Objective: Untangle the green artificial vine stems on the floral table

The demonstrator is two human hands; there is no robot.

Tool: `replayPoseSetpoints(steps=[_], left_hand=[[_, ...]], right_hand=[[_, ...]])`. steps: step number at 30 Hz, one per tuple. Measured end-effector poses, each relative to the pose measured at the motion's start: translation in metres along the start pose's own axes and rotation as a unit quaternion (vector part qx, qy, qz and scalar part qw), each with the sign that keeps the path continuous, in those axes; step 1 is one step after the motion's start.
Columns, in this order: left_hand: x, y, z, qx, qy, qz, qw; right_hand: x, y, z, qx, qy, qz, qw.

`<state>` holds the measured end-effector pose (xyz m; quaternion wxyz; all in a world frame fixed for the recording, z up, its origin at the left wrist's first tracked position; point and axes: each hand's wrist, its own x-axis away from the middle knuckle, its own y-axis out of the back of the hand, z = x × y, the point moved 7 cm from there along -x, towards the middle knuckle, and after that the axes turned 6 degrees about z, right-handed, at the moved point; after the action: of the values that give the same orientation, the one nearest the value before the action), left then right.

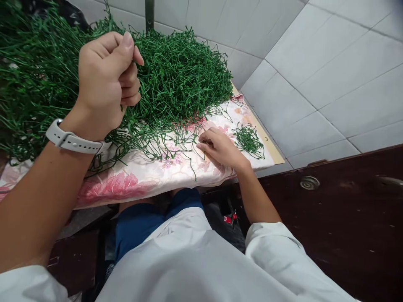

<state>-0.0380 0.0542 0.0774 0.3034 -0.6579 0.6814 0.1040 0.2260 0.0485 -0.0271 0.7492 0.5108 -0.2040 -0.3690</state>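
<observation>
- Grey-white square tiles [315, 84] fill the upper right of the frame, seams running diagonally; a dark metal post [149, 14] stands at top centre against them.
- Dark reddish-brown wood panel [327, 235] takes up the lower right, with a round metal fitting [310, 183] set near its top edge.
- Floral cloth [126, 184], pink and cream, spreads across the middle of the frame over a pale wooden board [267, 134], whose edge shows at centre right.
- Green wiry stems [182, 79] lie in a big tangled heap on the cloth, upper left to top centre, spilling past the left edge of the frame; loose strands trail down over the cloth.
- White shirt [176, 260] covers the bottom of the frame, sleeves on both arms; blue shorts [138, 230] show just above it, under the cloth's front edge.
- Left hand [107, 79] is raised in the heap at upper left, fingers curled tight into the palm, thumb pressed along the index finger; strands pass by it, and what sits inside the curl is hidden.
- Right hand [220, 149] rests on the cloth at centre right, fingers bunched together at the tips among thin strands; whether a stem is pinched there is too small to tell.
- Small green clump [248, 141] of the same stems sits on the cloth just beside the right hand, well apart from the heap.
- White watch [74, 138] is strapped on the left wrist.
- Small red object [231, 218] shows on the dark floor below the cloth.
</observation>
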Motion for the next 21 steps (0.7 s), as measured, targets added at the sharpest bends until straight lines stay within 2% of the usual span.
replayPoseSetpoints(steps=[6, 8, 10, 12, 13, 14, 16, 18, 19, 21], left_hand=[[0.0, -0.003, -0.002, 0.009, -0.026, 0.041, 0.999], [0.0, -0.003, -0.002, 0.006, -0.021, 0.037, 0.999], [0.0, -0.003, -0.001, 0.0, -0.016, 0.028, 0.999], [0.0, -0.004, -0.001, -0.003, -0.022, 0.025, 0.999], [-0.001, -0.004, -0.001, -0.008, -0.027, 0.025, 0.999], [-0.001, -0.004, 0.0, -0.012, -0.034, 0.026, 0.999], [-0.003, -0.005, 0.0, -0.018, -0.049, 0.031, 0.998], [-0.003, -0.005, 0.001, -0.018, -0.054, 0.035, 0.998], [-0.003, -0.005, 0.002, -0.017, -0.054, 0.036, 0.998], [-0.003, -0.004, 0.003, -0.02, -0.05, 0.037, 0.998]], right_hand=[[0.011, 0.006, -0.018, -0.131, -0.038, 0.018, 0.99], [0.018, 0.019, -0.035, -0.157, -0.067, 0.001, 0.985], [0.028, 0.041, -0.063, -0.148, -0.105, -0.053, 0.982], [0.041, 0.07, -0.098, -0.109, -0.149, -0.129, 0.974], [0.047, 0.081, -0.117, -0.09, -0.183, -0.147, 0.968], [0.053, 0.089, -0.136, -0.062, -0.224, -0.142, 0.962], [0.062, 0.095, -0.163, 0.014, -0.285, -0.083, 0.955], [0.066, 0.099, -0.17, 0.103, -0.299, -0.062, 0.947], [0.067, 0.103, -0.166, 0.146, -0.29, -0.087, 0.942], [0.065, 0.109, -0.141, 0.208, -0.257, -0.182, 0.926]])
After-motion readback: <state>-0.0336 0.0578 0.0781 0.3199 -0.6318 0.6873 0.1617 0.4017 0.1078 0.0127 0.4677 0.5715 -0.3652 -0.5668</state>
